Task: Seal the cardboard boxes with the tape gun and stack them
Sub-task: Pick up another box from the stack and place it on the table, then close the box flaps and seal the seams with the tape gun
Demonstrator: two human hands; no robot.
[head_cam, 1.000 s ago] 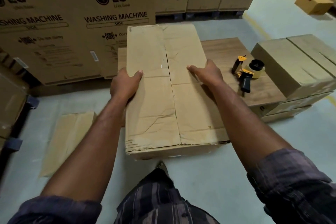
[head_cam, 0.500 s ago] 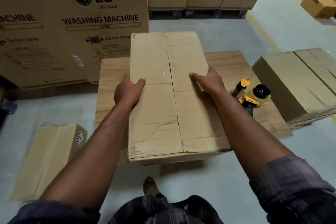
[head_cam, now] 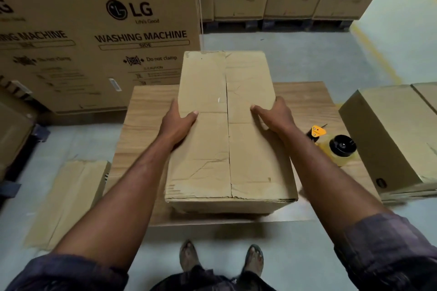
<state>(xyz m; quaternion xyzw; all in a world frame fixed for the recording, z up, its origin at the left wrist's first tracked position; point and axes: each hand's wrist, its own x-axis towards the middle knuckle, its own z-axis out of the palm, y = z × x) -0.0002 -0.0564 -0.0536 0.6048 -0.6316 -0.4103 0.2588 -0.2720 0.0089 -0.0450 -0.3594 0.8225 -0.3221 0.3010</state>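
Cardboard box (head_cam: pixel 227 137): over the middle of the wooden bench (head_cam: pixel 146 106), long side running away from the person, top flaps meeting at a centre seam.
Left hand (head_cam: pixel 176 125): grips the box's left edge, thumb flat on top; its fingers go down the side wall, out of sight.
Right hand (head_cam: pixel 275 116): clamped on the right edge, thumb on top, fingers curled over the edge with their tips hidden.
Hidden: the box's underside is in shadow, so I cannot tell whether it rests on the bench or hangs just above it.
Tape gun (head_cam: pixel 335 146): on the bench right of the box; the right forearm covers its handle.
Stacked boxes (head_cam: pixel 390 130): just beside the bench's right edge, cut off by the frame.
Edges: the box's near end sits short of the bench's near edge.
Open room: a bare strip of bench left of the box and grey floor (head_cam: pixel 307 59) beyond; flattened cardboard (head_cam: pixel 68 196) lies on the floor at left; a washing machine carton (head_cam: pixel 99 30) stands near the far left corner.
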